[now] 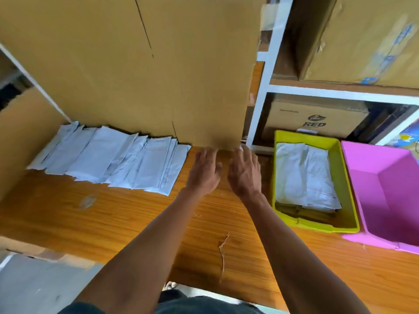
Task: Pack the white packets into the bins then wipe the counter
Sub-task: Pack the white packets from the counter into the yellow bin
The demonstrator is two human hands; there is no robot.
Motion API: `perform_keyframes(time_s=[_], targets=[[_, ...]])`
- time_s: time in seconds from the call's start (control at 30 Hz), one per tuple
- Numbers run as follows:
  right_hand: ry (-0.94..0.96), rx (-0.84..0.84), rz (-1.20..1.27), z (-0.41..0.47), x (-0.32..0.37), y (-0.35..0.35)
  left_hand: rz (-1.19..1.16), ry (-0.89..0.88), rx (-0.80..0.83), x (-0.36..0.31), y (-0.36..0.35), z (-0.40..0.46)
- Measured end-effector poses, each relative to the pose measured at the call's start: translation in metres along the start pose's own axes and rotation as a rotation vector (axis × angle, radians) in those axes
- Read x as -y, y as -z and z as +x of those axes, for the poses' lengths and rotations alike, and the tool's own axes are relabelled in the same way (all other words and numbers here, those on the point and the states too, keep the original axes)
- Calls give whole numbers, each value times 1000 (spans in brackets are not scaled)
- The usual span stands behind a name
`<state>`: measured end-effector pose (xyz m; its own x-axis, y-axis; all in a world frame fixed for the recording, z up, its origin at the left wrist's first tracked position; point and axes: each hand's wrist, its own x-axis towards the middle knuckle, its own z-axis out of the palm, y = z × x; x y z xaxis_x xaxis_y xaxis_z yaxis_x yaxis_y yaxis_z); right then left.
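Several white packets (118,159) lie in an overlapping row on the wooden counter (136,214), against a big cardboard sheet. More white packets (301,175) fill the yellow bin (347,177) at the right. A pink bin (385,196) beside it holds nothing that I can see. My left hand (205,169) and my right hand (244,172) reach side by side over the bare counter, just right of the packet row, with fingers spread and relaxed. Neither hand holds anything. Motion blurs the fingertips.
A tall cardboard sheet (158,71) stands at the back of the counter. Another carton (20,137) walls the left side. White shelving (272,64) with boxes stands behind the bins. A torn paper strip (223,248) lies near the counter's front edge.
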<state>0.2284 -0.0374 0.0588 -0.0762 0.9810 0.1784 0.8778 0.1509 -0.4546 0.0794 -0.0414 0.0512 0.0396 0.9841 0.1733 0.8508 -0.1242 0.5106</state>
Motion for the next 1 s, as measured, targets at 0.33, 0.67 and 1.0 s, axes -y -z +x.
perform_keyframes(time_s=[0.33,0.67,1.0], targets=[[-2,118,6,-16,133,-84,54,92,101,148,71,-38],[108,212,-27,2,172,-114,92,203,73,195,98,-48],[216,247,26,21,211,-143,148,318,-10,232,125,-47]])
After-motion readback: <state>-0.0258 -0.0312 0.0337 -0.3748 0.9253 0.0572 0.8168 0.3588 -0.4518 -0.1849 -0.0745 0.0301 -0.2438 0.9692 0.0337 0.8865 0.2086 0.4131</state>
